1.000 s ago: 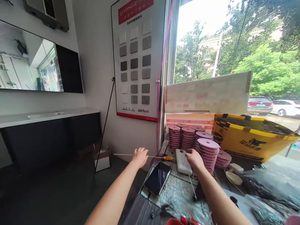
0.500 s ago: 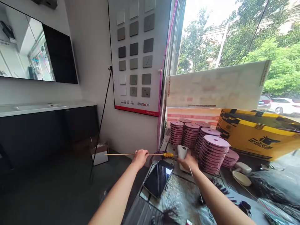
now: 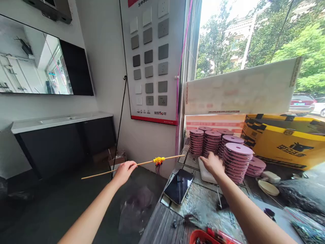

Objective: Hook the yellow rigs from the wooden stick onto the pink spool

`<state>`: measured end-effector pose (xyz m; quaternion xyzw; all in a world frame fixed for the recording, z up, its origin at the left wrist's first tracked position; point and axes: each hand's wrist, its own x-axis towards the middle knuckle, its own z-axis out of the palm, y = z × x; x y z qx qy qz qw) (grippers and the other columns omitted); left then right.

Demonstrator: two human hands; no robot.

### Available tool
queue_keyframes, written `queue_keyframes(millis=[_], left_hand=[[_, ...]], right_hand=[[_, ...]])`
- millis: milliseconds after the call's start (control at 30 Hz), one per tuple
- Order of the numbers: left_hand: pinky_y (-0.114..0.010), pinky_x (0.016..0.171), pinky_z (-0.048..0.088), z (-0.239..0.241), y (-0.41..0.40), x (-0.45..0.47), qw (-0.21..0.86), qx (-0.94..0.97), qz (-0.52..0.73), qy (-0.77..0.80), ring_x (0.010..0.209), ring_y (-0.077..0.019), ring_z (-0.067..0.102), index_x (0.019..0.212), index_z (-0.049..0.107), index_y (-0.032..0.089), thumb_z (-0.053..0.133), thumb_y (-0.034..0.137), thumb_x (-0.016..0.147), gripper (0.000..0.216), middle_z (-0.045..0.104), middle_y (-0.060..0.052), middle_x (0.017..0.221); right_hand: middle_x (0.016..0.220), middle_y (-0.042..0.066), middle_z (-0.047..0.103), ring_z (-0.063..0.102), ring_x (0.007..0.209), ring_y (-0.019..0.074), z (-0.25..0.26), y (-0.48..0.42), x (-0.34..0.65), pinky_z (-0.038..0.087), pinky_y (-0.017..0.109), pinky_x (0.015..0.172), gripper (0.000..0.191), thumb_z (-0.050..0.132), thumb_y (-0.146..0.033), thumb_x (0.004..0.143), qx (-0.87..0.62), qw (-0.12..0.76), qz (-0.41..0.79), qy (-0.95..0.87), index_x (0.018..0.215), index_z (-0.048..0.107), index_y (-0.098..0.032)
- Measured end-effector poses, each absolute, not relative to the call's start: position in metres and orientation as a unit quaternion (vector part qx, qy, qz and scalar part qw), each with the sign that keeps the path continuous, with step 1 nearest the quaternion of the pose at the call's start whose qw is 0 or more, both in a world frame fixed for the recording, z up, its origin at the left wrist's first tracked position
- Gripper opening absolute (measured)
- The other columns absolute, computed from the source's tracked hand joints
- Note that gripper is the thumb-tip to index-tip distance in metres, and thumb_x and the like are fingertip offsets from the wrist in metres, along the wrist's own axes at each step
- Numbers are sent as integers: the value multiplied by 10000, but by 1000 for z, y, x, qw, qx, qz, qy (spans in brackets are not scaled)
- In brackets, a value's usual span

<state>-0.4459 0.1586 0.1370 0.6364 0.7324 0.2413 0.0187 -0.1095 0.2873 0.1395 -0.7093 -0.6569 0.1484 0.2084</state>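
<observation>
Lying nearest on the table (image 3: 157,230), a dark phone (image 3: 179,185) sits between the two forearms, touching neither. Beyond it the left hand (image 3: 125,170) is closed round a thin wooden stick (image 3: 142,163), held nearly level off the table's left side, the shorter tail behind the fist and the longer run, bearing a yellow tuft (image 3: 158,160), reaching toward the window. It appears light, stiff and easily snapped, so this near-middle hold suits it. Farther on, the right hand (image 3: 212,162) rests on a white block (image 3: 205,174) beside the pink disc stacks (image 3: 236,161); whether it grips cannot be told.
</observation>
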Motion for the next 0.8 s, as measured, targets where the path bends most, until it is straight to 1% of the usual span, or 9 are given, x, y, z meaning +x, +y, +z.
queue_keyframes(millis=[100, 167, 267, 367, 433, 533, 633, 733, 800], left_hand=[[-285, 749, 373, 149, 130, -458, 18, 615, 259, 745, 798, -149, 531, 861, 581, 129, 375, 360, 825, 312, 605, -42, 853], [-276, 721, 365, 156, 108, -466, 15, 591, 265, 762, 779, -170, 533, 855, 585, 139, 347, 435, 793, 385, 608, -40, 827], [-259, 706, 362, 163, 76, -474, 8, 564, 272, 779, 763, -187, 540, 841, 591, 155, 322, 513, 745, 458, 613, -31, 805], [-239, 700, 371, 165, 49, -475, 3, 555, 281, 783, 758, -188, 550, 800, 598, 170, 326, 552, 719, 476, 622, -21, 793], [-225, 707, 379, 166, 37, -475, 0, 552, 292, 781, 783, -186, 559, 781, 604, 184, 329, 570, 719, 478, 631, -13, 802], [-211, 733, 381, 166, 26, -479, 1, 553, 309, 774, 835, -184, 566, 790, 612, 209, 348, 594, 719, 473, 640, 3, 840], [-207, 747, 383, 165, 22, -488, 13, 545, 325, 773, 884, -194, 565, 802, 618, 220, 374, 637, 677, 498, 645, 8, 860], [-211, 798, 370, 160, 24, -498, 26, 522, 349, 778, 940, -198, 554, 821, 618, 229, 410, 636, 631, 496, 647, 18, 900], [-214, 829, 352, 154, 27, -502, 36, 507, 372, 777, 954, -194, 548, 833, 612, 239, 442, 599, 626, 448, 647, 35, 904]], right_hand=[[1202, 72, 457, 446, 1079, 160, 177, 256, -123, 351, 257, 865, 394, 264, -318, 868, -623, 266, 102, -729, 1224, 382, -197], [1069, 12, 543, 509, 965, 110, 187, 228, -142, 375, 210, 812, 323, 276, -294, 858, -556, 253, 96, -785, 1109, 474, -250], [946, 31, 582, 553, 878, 166, 170, 190, -177, 418, 277, 749, 241, 414, -250, 775, -499, 172, 96, -844, 960, 567, -233], [1126, 102, 501, 493, 1006, 274, 137, 169, -206, 430, 407, 755, 385, 556, -251, 675, -505, 91, 87, -854, 1057, 550, -202], [1207, 134, 442, 436, 1071, 331, 121, 167, -218, 409, 505, 756, 464, 582, -233, 652, -528, 47, 78, -844, 1111, 527, -196], [1202, 210, 433, 421, 1079, 380, 111, 168, -226, 398, 575, 704, 490, 554, -214, 686, -554, 0, 60, -830, 1166, 492, -140], [1186, 293, 418, 419, 1083, 406, 110, 168, -231, 424, 570, 626, 414, 418, -143, 774, -550, -30, 31, -834, 1175, 472, -55], [1202, 329, 385, 409, 1099, 415, 110, 168, -235, 433, 571, 588, 414, 293, -73, 806, -534, -45, 1, -844, 1186, 443, -7], [1179, 325, 411, 437, 1076, 402, 113, 172, -237, 445, 558, 590, 406, 303, -82, 815, -525, -40, -19, -850, 1194, 421, 4]])
